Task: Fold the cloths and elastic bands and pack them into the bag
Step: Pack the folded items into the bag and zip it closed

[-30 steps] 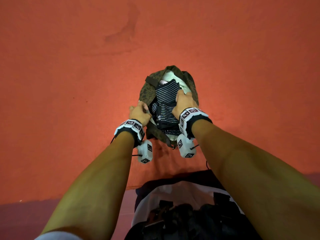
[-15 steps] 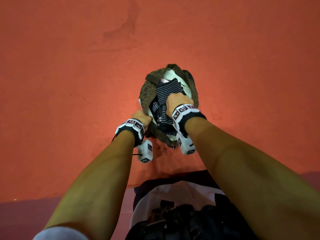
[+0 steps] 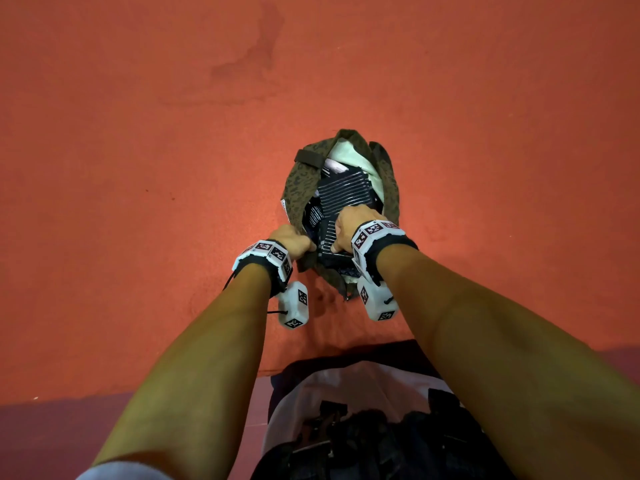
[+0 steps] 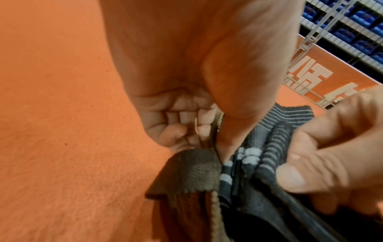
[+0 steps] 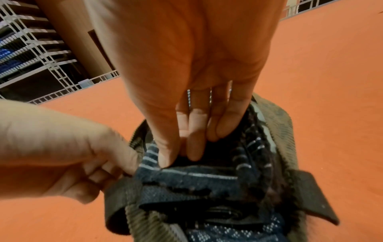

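A: Head view, lowest edge of the frame first: what's nearest?

B: 2 bare forearms rise from the bottom corners to the centre. The left hand (image 3: 290, 241) sits just left of centre, fingers curled tight round the near rim of the bag (image 3: 300, 188), thumb pinching the olive webbing.

A: And the right hand (image 3: 349, 230)?

B: Just beside it, touching the striped cloth (image 3: 346, 194). In the right wrist view its fingers (image 5: 194, 139) run fairly straight, tips pushed down into the dark folds, thumb on the cloth's edge. It presses rather than grips.

A: Where's the cloth?

B: Inside the bag's open mouth, dark with thin pale stripes, part still above the rim. A pale lining (image 3: 343, 150) shows past it at the bag's far end.

A: Beyond that?

B: Orange floor (image 3: 138, 133) fills the upper frame. The left wrist view shows a white wire rack (image 4: 323, 26) at upper right.
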The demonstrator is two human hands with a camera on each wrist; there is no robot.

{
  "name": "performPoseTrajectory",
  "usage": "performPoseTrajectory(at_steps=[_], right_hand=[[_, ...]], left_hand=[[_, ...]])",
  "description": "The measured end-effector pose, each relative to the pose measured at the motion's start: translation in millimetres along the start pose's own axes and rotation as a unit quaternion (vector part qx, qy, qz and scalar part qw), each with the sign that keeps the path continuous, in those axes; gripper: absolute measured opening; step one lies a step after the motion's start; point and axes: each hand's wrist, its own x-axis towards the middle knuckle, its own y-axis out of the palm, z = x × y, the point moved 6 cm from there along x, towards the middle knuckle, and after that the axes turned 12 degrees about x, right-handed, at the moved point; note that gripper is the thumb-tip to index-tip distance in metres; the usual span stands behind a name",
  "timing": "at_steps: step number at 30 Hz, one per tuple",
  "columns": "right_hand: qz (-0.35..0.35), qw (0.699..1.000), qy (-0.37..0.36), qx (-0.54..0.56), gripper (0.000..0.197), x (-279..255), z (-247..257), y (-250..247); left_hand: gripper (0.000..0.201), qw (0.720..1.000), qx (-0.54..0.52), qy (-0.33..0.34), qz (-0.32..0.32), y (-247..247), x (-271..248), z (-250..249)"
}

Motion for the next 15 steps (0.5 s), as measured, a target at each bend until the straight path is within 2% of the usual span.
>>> performPoseTrajectory(at_steps=[5, 8, 12, 15], right_hand=[[-0.014, 1.000, -0.009, 0.012, 0.015, 3, -3, 7], [-0.014, 0.999, -0.005, 0.029, 0.018, 9, -1, 8], [-0.009, 0.999, 0.008, 0.053, 0.025, 18, -11, 14], [-0.008, 0.998, 0.014, 0.054, 0.025, 23, -20, 21]], left_hand=[[0.016, 1.000, -0.024, 0.002, -0.002, -14, -8, -7], [0.018, 0.998, -0.055, 0.014, 0.004, -21, -13, -17], [0.007, 0.995, -0.087, 0.033, 0.025, -25, -20, -34], [0.009, 0.994, -0.082, 0.044, 0.050, -20, -24, -46]])
